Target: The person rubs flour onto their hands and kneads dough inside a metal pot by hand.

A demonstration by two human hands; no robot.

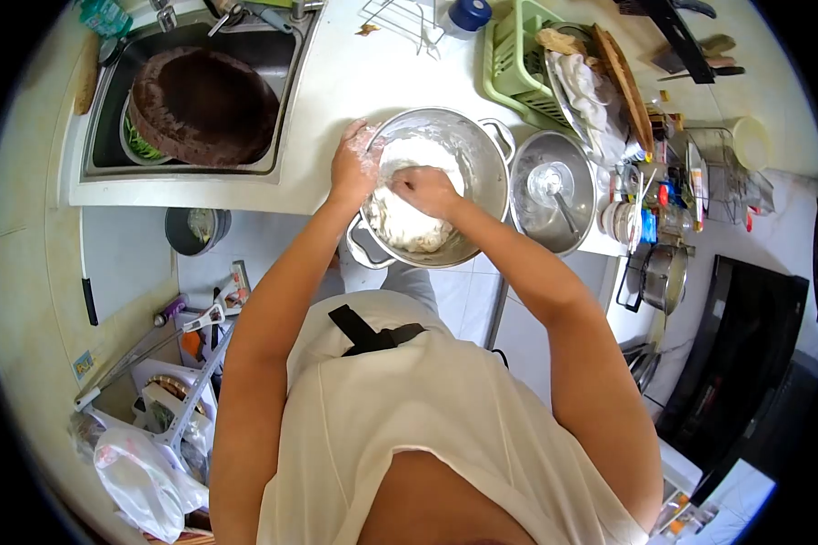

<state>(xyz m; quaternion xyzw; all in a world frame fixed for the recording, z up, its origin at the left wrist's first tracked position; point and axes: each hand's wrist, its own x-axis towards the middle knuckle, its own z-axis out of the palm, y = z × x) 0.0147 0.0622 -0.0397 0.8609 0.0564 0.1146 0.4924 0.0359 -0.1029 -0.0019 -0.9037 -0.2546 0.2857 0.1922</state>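
nearest the apron-like white top [391,391], a large steel pot [489,186] stands at the front edge of the worktop [332,77], its near side covering that edge from this angle. in it lies a white, floury dough [409,222], ragged towards the near wall. the right hand [427,191] is clenched, knuckles down in the dough, with nothing seen in its grasp. the left hand [356,163], dusted white, lies against the pot's left rim; whether it grips there or only steadies, i cannot tell.

the dough looks soft and probably sticky where wet, powdery where dry; gathering it from beneath with the whole palm should suit it better than pinching. the pot is likely stiff and fairly heavy with its load, its floured rim perhaps slippery, so its two loop handles seem the surest hold.

just right of the pot, near the front edge, is a steel bowl [534,227] with a spoon [566,213] in it. farther back stand a green basket [509,73] towards the right and, by the back edge, a blue-lidded jar [468,16], cut off above.

the right fingertips and the dough's underside are hidden; what is inside the bowl is hard to make out.
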